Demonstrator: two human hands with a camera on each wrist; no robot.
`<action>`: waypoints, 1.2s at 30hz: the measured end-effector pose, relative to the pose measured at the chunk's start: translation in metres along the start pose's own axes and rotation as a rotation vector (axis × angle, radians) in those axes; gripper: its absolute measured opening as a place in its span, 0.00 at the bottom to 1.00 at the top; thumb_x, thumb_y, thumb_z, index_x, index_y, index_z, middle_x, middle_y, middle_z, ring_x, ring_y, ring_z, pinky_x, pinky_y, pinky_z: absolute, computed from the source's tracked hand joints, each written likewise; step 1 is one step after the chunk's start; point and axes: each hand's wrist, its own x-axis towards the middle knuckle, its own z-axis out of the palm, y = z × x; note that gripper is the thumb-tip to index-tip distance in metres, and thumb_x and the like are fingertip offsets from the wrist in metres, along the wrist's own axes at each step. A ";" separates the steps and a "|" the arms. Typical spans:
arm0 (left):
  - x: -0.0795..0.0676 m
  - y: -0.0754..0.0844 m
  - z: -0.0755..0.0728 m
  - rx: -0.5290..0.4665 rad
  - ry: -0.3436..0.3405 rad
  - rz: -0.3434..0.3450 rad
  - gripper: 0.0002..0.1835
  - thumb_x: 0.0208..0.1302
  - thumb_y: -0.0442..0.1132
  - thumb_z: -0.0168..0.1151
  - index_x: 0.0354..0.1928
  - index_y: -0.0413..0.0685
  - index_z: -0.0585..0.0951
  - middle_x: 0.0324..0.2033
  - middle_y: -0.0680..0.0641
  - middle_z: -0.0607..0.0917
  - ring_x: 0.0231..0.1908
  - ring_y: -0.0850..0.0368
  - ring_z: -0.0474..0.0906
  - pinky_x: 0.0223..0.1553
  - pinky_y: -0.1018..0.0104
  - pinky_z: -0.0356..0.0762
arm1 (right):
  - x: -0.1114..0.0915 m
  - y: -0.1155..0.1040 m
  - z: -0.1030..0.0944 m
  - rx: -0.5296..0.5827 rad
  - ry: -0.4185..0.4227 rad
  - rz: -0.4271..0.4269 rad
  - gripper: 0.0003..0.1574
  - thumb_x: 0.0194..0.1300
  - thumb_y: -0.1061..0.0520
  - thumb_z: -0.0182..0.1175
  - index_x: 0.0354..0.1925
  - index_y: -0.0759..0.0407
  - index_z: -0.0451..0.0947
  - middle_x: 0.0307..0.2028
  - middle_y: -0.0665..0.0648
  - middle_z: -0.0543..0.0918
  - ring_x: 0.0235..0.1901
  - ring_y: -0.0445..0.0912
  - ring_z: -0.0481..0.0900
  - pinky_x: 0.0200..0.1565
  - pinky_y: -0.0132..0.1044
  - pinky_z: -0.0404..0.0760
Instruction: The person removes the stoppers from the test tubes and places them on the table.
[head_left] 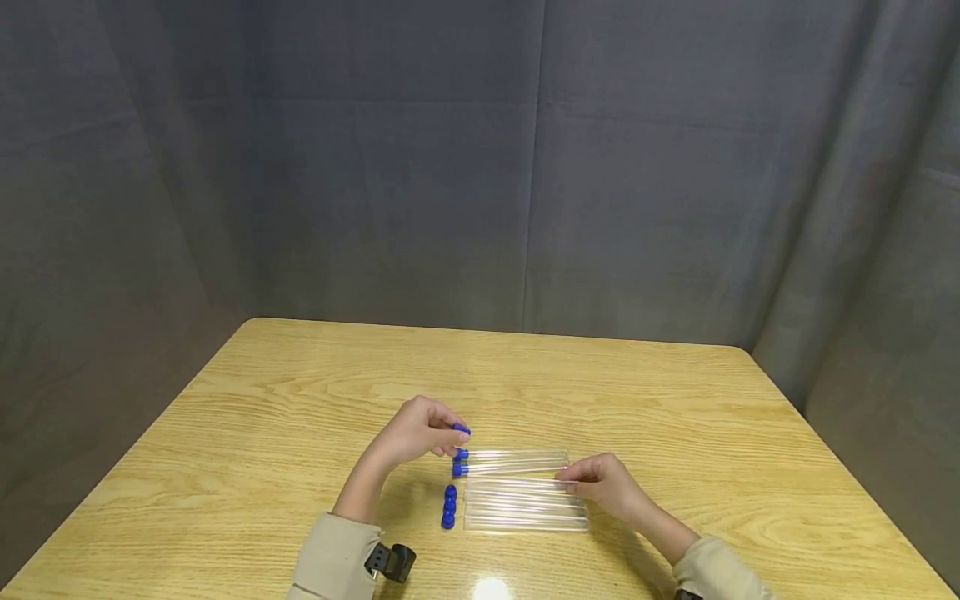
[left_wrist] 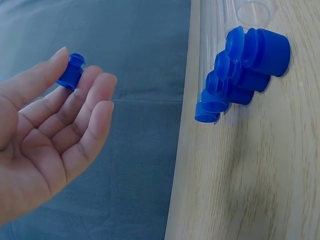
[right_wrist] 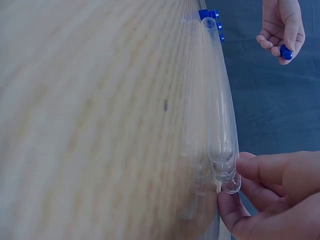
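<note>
My left hand (head_left: 420, 431) pinches a small blue test tube cap (left_wrist: 70, 75) between thumb and index finger, above the table; the other fingers are loosely bent. My right hand (head_left: 609, 487) grips a clear glass test tube (right_wrist: 220, 110) by its rounded end, its open mouth pointing left. Several more uncapped tubes (head_left: 525, 521) lie side by side just in front of it. Beyond them lie two tubes with blue caps (head_left: 460, 470) on their left ends. Loose blue caps (head_left: 448, 507) stand in a short row left of the open tube mouths.
The wooden table (head_left: 300, 383) has a light grain and rounded far corners. Grey curtains (head_left: 405, 183) hang behind it and on both sides. A black wrist camera (head_left: 393, 563) is strapped at the left sleeve.
</note>
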 end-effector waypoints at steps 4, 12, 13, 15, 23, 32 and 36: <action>0.000 0.000 0.000 0.020 -0.007 -0.021 0.09 0.57 0.35 0.60 0.34 0.34 0.81 0.27 0.42 0.82 0.28 0.44 0.79 0.31 0.54 0.78 | 0.000 0.000 0.000 0.000 -0.002 0.002 0.08 0.56 0.74 0.54 0.36 0.80 0.75 0.38 0.71 0.78 0.36 0.56 0.78 0.35 0.32 0.78; 0.001 -0.001 0.001 0.109 -0.016 -0.036 0.06 0.55 0.35 0.62 0.31 0.37 0.82 0.25 0.49 0.80 0.25 0.55 0.74 0.25 0.66 0.74 | 0.000 -0.001 0.000 -0.034 -0.003 -0.006 0.07 0.56 0.73 0.55 0.34 0.78 0.76 0.39 0.72 0.78 0.35 0.55 0.78 0.34 0.31 0.78; 0.001 -0.002 0.001 0.119 -0.016 -0.038 0.06 0.55 0.34 0.62 0.31 0.37 0.82 0.25 0.50 0.79 0.25 0.56 0.73 0.25 0.66 0.73 | 0.000 -0.001 0.000 -0.036 -0.004 -0.005 0.07 0.56 0.73 0.55 0.34 0.78 0.76 0.39 0.72 0.78 0.35 0.55 0.78 0.34 0.31 0.78; 0.002 -0.002 0.002 0.137 -0.017 -0.041 0.05 0.55 0.33 0.62 0.31 0.37 0.82 0.25 0.49 0.79 0.26 0.54 0.74 0.25 0.67 0.73 | 0.000 -0.002 0.000 -0.040 -0.009 -0.008 0.07 0.56 0.73 0.55 0.34 0.78 0.76 0.38 0.71 0.78 0.35 0.55 0.78 0.34 0.31 0.78; 0.002 -0.003 0.003 0.170 -0.031 -0.034 0.07 0.57 0.32 0.60 0.36 0.35 0.81 0.26 0.47 0.81 0.26 0.57 0.75 0.26 0.67 0.74 | 0.000 -0.002 0.000 -0.031 -0.008 0.027 0.10 0.58 0.67 0.56 0.36 0.76 0.76 0.34 0.65 0.79 0.29 0.44 0.75 0.30 0.30 0.75; 0.004 -0.005 0.002 0.180 -0.058 -0.008 0.09 0.62 0.32 0.54 0.41 0.35 0.80 0.27 0.41 0.80 0.24 0.53 0.75 0.24 0.67 0.73 | 0.002 -0.003 -0.001 -0.067 -0.016 0.027 0.11 0.60 0.65 0.56 0.37 0.75 0.76 0.32 0.62 0.79 0.29 0.44 0.74 0.29 0.31 0.75; 0.005 -0.005 0.003 0.198 -0.046 -0.046 0.06 0.59 0.30 0.57 0.36 0.35 0.80 0.24 0.43 0.81 0.22 0.52 0.77 0.24 0.63 0.75 | 0.002 -0.003 -0.002 -0.058 -0.017 0.023 0.12 0.59 0.65 0.57 0.38 0.76 0.75 0.33 0.63 0.79 0.31 0.47 0.75 0.32 0.32 0.76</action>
